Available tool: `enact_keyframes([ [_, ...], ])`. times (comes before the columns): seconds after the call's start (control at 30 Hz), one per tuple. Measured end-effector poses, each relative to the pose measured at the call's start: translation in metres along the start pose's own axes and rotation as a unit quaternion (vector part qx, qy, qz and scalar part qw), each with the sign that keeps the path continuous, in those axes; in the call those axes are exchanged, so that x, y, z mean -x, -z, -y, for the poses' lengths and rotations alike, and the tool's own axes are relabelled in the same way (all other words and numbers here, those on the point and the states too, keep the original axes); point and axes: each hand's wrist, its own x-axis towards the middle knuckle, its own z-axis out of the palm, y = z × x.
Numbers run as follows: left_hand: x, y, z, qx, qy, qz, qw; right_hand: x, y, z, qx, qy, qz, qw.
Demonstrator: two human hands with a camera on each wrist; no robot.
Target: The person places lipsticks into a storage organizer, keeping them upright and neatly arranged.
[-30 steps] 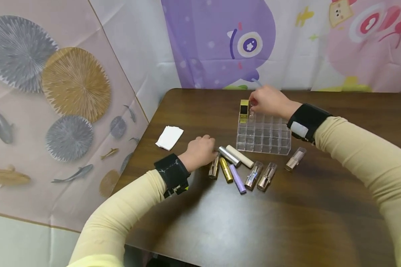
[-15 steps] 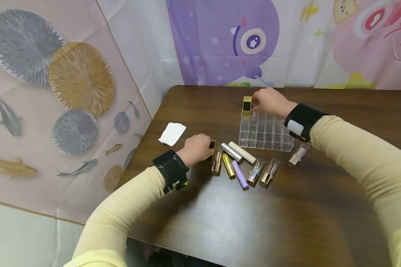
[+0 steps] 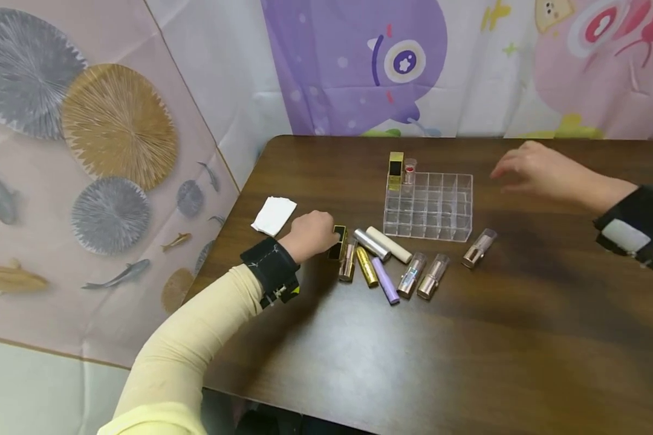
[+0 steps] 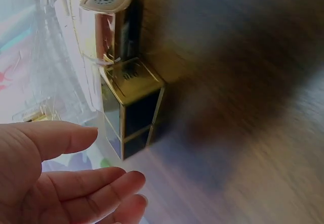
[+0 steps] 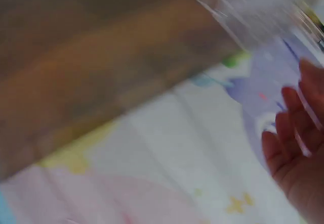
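Note:
My left hand [image 3: 309,234] is beside a black and gold lipstick [image 3: 337,241] at the left of a loose row. In the left wrist view, thumb and fingers are apart with nothing between them, just short of that lipstick [image 4: 139,102]. Right of the clear compartment organizer [image 3: 427,232], my right hand [image 3: 539,172] hovers over the table with loose fingers, holding nothing. Two tubes stand in the organizer's back left compartments: a gold and black lipstick [image 3: 395,166] and a clear-capped one [image 3: 410,171] with a red spot.
Several lipsticks lie before the organizer, among them a silver tube [image 3: 371,244], a cream tube [image 3: 389,244], a gold tube [image 3: 367,267] and a purple tube [image 3: 385,281]. A clear-capped lipstick [image 3: 479,248] lies apart on the right. White paper [image 3: 274,215] lies left.
My right hand has left the clear-capped lipstick standing in the organizer and moved right. My left hand has drawn back slightly left, so the black and gold lipstick beside it now shows.

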Motion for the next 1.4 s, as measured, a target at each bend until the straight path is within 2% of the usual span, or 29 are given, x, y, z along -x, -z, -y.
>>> enact_keyframes([
  [0.1,-0.005,0.002,-0.004,-0.007,0.005,0.013,0.9999,0.025,-0.023,0.003,-0.008,0.043,0.012,0.999],
  [0.2,-0.007,0.002,-0.008,-0.014,0.02,0.029,0.9993,0.038,-0.042,0.009,-0.027,0.064,0.015,0.9975],
  [0.37,-0.009,0.0,-0.01,-0.026,0.039,0.043,0.998,0.041,-0.059,0.018,-0.027,0.104,-0.012,0.9941],
  [0.47,-0.01,-0.001,-0.011,-0.028,0.046,0.036,0.9979,0.038,-0.063,0.02,-0.023,0.108,-0.004,0.9939],
  [0.57,-0.013,0.0,-0.015,-0.025,0.035,0.003,0.9991,0.037,-0.064,0.02,-0.02,0.101,0.013,0.9946],
  [0.63,-0.017,0.002,-0.02,-0.023,0.015,-0.029,0.9992,0.037,-0.065,0.019,-0.019,0.097,0.021,0.9949],
  [0.73,-0.023,0.005,-0.032,-0.026,-0.035,-0.073,0.9964,0.037,-0.067,0.018,-0.021,0.096,0.023,0.9948],
  [0.9,-0.033,0.004,-0.053,-0.05,-0.114,-0.126,0.9842,0.038,-0.072,0.019,-0.029,0.078,0.041,0.9957],
  [1.0,-0.038,0.0,-0.061,-0.072,-0.126,-0.144,0.9789,0.039,-0.075,0.022,-0.036,0.058,0.058,0.996],
  [1.13,-0.041,-0.004,-0.068,-0.103,-0.125,-0.176,0.9709,0.042,-0.078,0.025,-0.039,0.041,0.07,0.9959],
  [1.3,-0.043,-0.007,-0.074,-0.123,-0.138,-0.231,0.9552,0.046,-0.076,0.021,-0.039,0.05,0.063,0.996],
  [1.4,-0.044,-0.007,-0.077,-0.129,-0.137,-0.237,0.953,0.048,-0.068,0.014,-0.062,0.063,0.071,0.9936],
])
